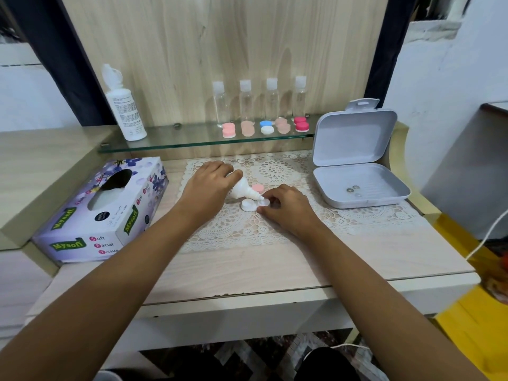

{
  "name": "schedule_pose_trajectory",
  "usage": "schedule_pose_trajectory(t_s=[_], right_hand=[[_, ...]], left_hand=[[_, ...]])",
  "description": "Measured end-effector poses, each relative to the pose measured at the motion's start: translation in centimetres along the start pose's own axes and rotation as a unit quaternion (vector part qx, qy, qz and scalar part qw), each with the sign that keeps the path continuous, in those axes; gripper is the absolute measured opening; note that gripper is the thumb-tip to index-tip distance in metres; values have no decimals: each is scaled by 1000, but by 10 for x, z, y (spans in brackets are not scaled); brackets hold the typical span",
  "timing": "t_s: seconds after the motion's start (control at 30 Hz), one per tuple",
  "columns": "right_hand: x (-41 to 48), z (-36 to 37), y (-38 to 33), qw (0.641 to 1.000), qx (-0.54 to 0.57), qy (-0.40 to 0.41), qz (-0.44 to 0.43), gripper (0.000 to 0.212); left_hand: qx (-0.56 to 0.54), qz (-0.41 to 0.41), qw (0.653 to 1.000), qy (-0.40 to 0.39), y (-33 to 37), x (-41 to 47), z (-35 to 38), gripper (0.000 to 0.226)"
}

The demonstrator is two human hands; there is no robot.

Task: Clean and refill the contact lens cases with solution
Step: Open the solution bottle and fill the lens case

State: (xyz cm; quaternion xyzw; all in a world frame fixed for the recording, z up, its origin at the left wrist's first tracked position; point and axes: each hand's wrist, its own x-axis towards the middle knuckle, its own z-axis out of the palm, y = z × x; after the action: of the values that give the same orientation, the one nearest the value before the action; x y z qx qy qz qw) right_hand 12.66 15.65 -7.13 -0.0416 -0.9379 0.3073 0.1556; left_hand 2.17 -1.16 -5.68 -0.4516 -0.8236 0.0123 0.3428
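My left hand point(209, 185) grips a small white solution bottle point(243, 189), tipped down to the right so its nozzle meets a white contact lens case point(248, 205) lying on the lace mat point(275, 224). My right hand point(286, 206) pinches the right end of that case and holds it on the mat. A loose pink cap point(257, 187) lies just behind the case. Several more lens cases point(266, 127), pink, blue and white, sit in a row on the glass shelf point(178, 141).
A tissue box point(104, 207) stands at the left. An open white plastic box point(357, 166) with small round bits inside sits at the right. A tall white bottle point(125, 111) and several clear bottles point(246, 101) stand on the shelf.
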Motion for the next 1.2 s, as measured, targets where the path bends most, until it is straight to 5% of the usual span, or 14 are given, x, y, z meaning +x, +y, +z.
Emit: schedule_pose_trajectory(t_s=[0.87,1.2], right_hand=[[5,6,5,1000,4,2,0,17],[5,7,8,1000,-5,4,0,20]], left_hand=[[-2,-1,1000,8,2,0,-1,43],[-85,-49,995,-23,4,-5,-7,51]])
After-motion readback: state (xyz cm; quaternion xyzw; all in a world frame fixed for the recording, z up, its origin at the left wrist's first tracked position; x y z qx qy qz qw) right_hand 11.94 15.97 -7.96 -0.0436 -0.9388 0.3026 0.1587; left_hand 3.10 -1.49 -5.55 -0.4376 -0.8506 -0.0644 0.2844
